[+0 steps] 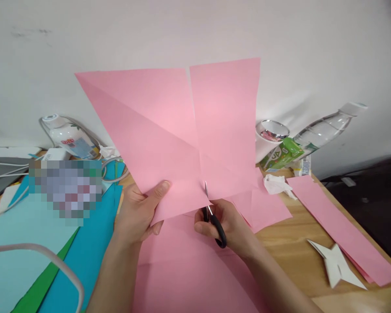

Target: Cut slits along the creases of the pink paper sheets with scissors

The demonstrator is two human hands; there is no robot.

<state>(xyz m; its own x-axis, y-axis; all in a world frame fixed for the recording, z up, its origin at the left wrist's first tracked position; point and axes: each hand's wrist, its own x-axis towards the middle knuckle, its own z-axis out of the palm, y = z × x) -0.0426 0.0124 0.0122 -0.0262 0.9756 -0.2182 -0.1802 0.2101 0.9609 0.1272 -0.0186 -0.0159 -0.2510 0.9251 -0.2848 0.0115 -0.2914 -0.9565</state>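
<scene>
A large pink sheet of paper (137, 117) stands up in front of me, with a crease running slantwise across it. My left hand (140, 208) grips its lower left edge, thumb on the near face. In my right hand (228, 221) is a pair of black-handled scissors (219, 230), its blades at the sheet's lower edge. A long slit splits the sheet from the top edge down toward the blades, leaving a narrower panel on the right. More pink paper (189, 278) lies beneath my hands.
Pink strips (339, 226) and a folded white paper star (337, 265) lie at right. Behind stand a clear bottle (329, 128), a green packet (282, 154) and a shiny-rimmed cup (273, 130). Blue sheets (94, 234), a white cable (52, 256) and a white bottle (73, 139) are at left.
</scene>
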